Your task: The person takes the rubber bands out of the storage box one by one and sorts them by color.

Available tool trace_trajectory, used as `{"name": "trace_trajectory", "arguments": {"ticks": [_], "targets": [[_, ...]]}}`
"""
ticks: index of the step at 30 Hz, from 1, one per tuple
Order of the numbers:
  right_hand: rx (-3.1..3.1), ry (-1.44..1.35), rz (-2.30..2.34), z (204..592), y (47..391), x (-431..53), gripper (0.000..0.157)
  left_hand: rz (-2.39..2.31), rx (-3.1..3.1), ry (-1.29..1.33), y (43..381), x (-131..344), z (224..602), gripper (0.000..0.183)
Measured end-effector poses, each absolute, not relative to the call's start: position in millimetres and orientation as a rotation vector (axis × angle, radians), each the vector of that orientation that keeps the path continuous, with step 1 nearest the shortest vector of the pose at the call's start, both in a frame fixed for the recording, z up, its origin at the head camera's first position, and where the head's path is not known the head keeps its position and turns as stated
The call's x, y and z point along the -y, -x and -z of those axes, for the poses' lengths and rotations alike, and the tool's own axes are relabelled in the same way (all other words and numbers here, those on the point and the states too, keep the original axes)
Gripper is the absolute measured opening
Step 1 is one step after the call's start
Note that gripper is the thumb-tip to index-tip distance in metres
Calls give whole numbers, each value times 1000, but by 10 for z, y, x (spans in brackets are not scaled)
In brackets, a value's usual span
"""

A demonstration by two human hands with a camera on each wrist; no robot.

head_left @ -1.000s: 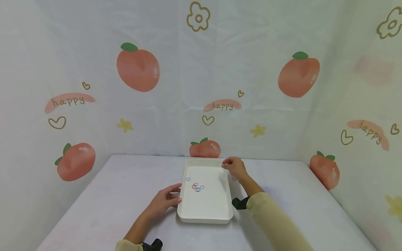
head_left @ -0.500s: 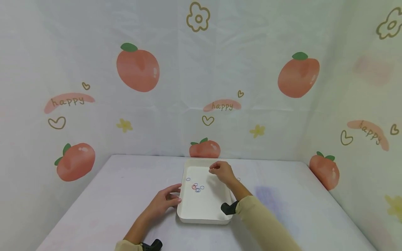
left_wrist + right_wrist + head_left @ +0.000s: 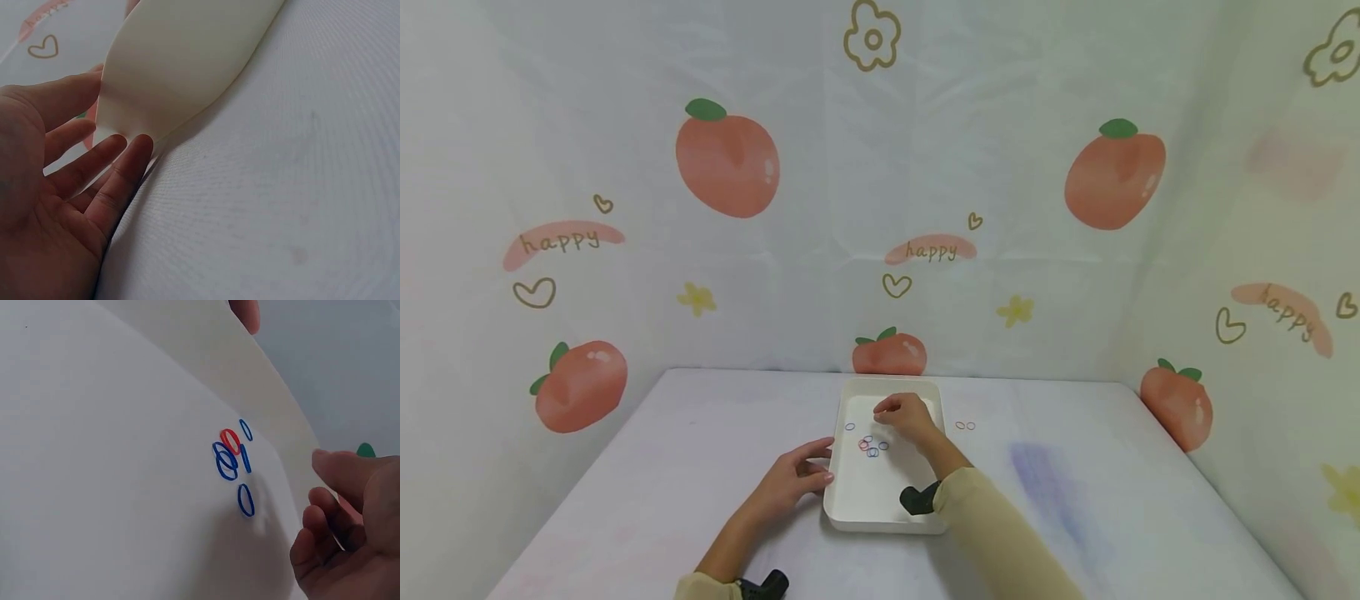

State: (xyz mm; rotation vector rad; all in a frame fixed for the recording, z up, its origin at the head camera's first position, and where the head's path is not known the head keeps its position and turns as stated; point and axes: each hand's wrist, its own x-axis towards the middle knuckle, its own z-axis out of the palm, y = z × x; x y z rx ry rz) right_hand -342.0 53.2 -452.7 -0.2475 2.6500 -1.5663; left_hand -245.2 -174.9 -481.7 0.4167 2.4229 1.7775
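A white rectangular tray lies on the table. Inside it are several small blue rubber bands and a red rubber band, most of them clustered left of the middle. One blue band lies apart, nearer the left wall. My left hand rests its fingertips against the tray's left side; the left wrist view shows the fingers spread at the wall. My right hand hovers over the far part of the tray, fingers loosely bent. In the right wrist view, nothing shows between thumb and fingers.
Two reddish rubber bands lie side by side on the table just right of the tray. The table carries a pale cloth with a purple smudge. A printed curtain stands behind it and to the right.
My right hand has moved left from the tray's far right corner to over the inside, uncovering both bands on the table. My left hand stays at the tray's side.
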Motion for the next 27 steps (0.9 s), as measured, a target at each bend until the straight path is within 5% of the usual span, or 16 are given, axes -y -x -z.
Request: {"name": "trace_trajectory", "arguments": {"ticks": [27], "targets": [[-2661, 504, 1151, 4623, 3362, -385, 4, -1773, -2417, -460, 2452, 1759, 4799, 58]]}}
